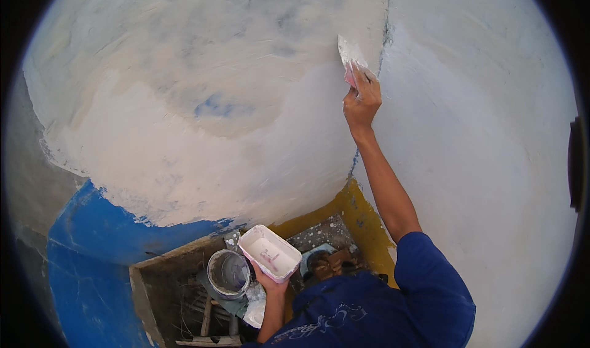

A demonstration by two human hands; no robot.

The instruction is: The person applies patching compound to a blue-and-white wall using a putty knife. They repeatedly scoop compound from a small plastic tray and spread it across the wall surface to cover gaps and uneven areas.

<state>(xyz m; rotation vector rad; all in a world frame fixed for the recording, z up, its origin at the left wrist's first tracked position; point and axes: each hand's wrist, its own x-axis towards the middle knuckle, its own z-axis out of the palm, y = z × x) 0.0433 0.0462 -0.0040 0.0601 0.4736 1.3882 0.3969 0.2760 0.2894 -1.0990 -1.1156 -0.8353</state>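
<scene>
My right hand (362, 102) is closed around the pinkish handle of a putty knife, arm stretched up and forward. The wide, white-smeared blade (351, 50) lies at the wall (264, 102), just left of the corner line. Part of the handle is hidden by my fingers. Low in the view, my left hand (268, 281) grips a rectangular plastic tub (270, 253) from beneath and the side. White paste coats the inside of this tub, with some pinkish streaks on its bottom. Whitish filler covers most of the wall, with grey and blue patches showing through.
Below the tub stands a round, paste-smeared bucket (229, 274) beside a concrete-edged box (144, 299) with sticks and debris in it. A second white wall (461, 133) rises on the right. Blue paint (92, 249) and a yellow band (362, 225) border the filler lower down.
</scene>
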